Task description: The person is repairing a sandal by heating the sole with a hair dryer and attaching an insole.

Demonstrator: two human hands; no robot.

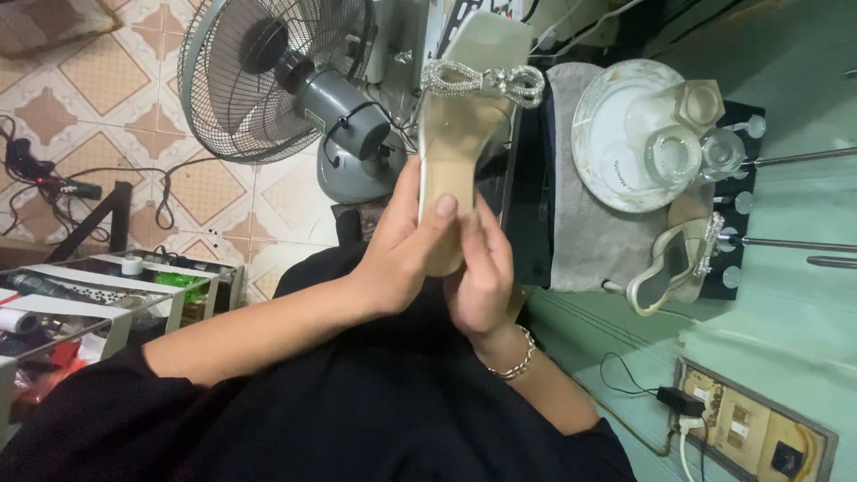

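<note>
Both my hands hold up a beige open-toe sandal [455, 134] with a clear strap and a sparkly bow [482, 80] across its front. My left hand [402, 250] grips the heel end from the left, thumb pressed on the insole. My right hand [486, 277], with a chain bracelet at the wrist, wraps the same end from the right and below. The matching sandal [665, 263] lies on a grey cloth [589, 223] to the right, apart from my hands.
A grey standing fan [277, 80] is just left of the held sandal. A white plate [607, 134] carrying upturned glasses sits on the cloth. Cables run over the tiled floor at left, a shelf with clutter [89, 303] is at lower left, and a wall socket [759, 428] at lower right.
</note>
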